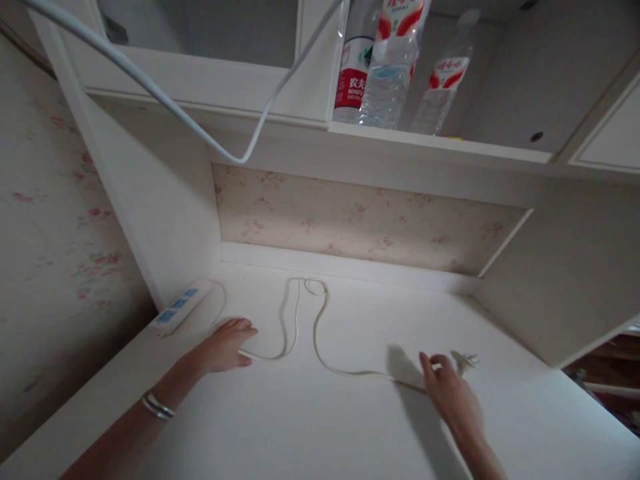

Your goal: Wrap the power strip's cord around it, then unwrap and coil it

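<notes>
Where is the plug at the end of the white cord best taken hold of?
Probably by the plug body, from its cord side, where the right hand already is. The prongs seem to point away to the right, and the white cord trails left across the desk, leaving the body free.

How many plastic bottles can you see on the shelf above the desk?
3. A red-labelled bottle stands on the left, a clear bottle in the middle in front, and another clear bottle on the right. All are cut off at the top edge; others may be hidden.
</notes>
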The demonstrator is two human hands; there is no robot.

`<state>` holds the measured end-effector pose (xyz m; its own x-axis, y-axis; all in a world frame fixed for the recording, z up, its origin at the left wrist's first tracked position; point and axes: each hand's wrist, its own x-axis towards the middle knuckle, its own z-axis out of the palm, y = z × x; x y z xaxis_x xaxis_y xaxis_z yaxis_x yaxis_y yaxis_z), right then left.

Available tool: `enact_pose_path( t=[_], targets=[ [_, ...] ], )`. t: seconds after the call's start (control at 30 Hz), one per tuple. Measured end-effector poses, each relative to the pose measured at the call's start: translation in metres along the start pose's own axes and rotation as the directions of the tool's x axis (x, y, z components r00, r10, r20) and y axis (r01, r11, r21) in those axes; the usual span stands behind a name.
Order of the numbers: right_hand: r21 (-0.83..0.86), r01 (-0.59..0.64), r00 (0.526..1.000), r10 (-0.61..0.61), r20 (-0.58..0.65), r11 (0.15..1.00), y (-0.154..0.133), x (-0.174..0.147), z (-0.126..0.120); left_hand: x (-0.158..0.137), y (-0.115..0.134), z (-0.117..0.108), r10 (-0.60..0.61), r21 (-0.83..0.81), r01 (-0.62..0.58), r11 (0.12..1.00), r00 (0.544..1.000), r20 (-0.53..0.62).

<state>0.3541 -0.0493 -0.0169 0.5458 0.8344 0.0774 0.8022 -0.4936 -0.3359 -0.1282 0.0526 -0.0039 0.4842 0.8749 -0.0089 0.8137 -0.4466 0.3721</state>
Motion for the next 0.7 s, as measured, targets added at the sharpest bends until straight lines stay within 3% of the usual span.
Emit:
enact_pose_path(
  t=[0.07,0.17,0.3,0.4,0.57,0.7],
  targets=[
    [-0.103,-0.1,0.994,0.104,0.035,0.99,0.034,0.013,-0.004,-0.007,-0.016,-0.004,0.028,-0.021,-0.028,0.999,0.999,-0.016],
    [-0.168,-0.124,0.988,0.136,0.066,0.978,0.062,0.025,0.001,-0.009,-0.021,-0.005,0.016,-0.082,-0.021,0.996,0.998,-0.056],
    [-0.134,-0.056,0.993,0.07,0.097,0.989,0.068,0.036,0.011,-0.001,-0.014,-0.002,-0.187,-0.202,0.153,0.968,0.968,-0.165],
    [-0.077,-0.026,0.997,0.031,0.067,0.997,0.066,0.041,0.016,0.011,-0.007,-0.002,-0.3,-0.365,0.197,0.91,0.921,-0.249],
    [0.306,-0.051,0.994,0.019,0.109,0.951,0.042,0.024,0.012,0.028,0.01,0.0,-0.372,-0.461,0.217,0.861,0.885,-0.279],
    [0.725,0.0,0.993,-0.082,0.079,0.689,-0.014,-0.012,0.003,0.032,0.037,0.006,-0.401,-0.543,0.192,0.817,0.867,-0.297]
  ],
)
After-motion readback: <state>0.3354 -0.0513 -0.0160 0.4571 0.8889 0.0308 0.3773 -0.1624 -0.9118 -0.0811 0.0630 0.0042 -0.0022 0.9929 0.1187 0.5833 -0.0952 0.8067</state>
